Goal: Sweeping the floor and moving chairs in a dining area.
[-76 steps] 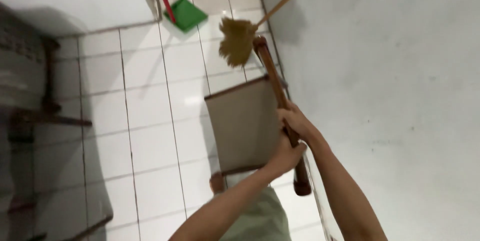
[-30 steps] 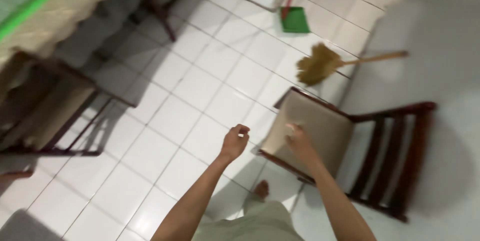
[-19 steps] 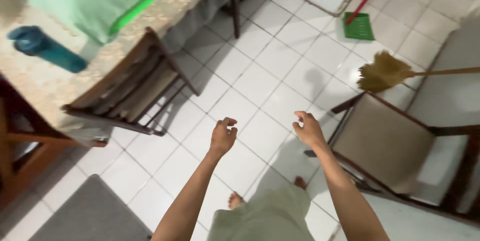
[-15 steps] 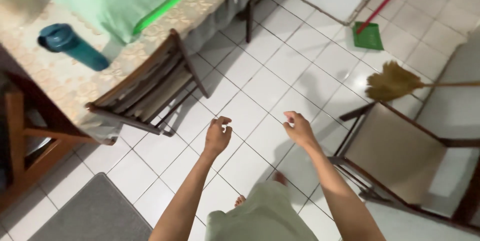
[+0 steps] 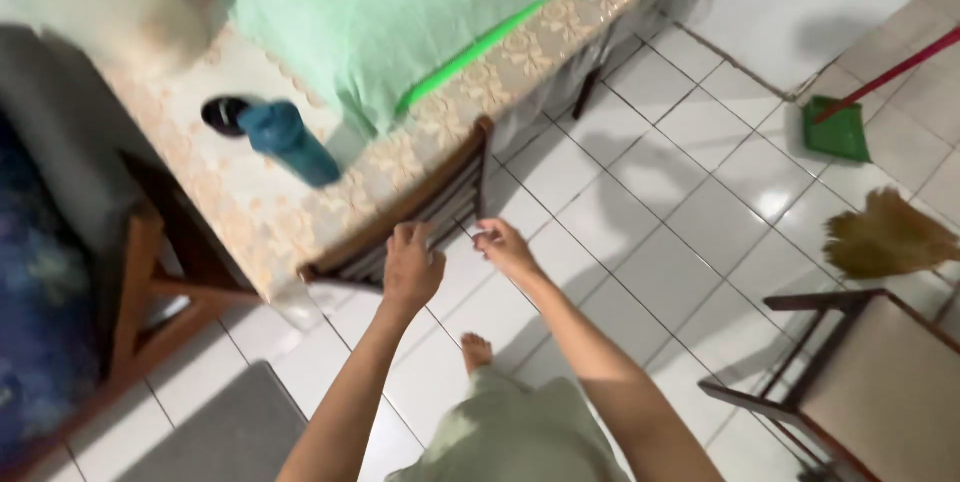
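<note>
Now, having left the cushioned chair (image 5: 880,382) behind, both empty hands, left hand (image 5: 412,267) and right hand (image 5: 505,247), are reaching loosely spread toward the worktop's chair (image 5: 410,217).

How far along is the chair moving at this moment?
One cushioned chair stands clear by the broom. Now the left hand and right hand reach the dark wooden chair tucked against the table; neither visibly grips it yet.

A dark varnished wooden chair (image 5: 420,212), a beige lace tablecloth (image 5: 300,192) and glossy white floor tiles (image 5: 700,232) are seen.
</note>
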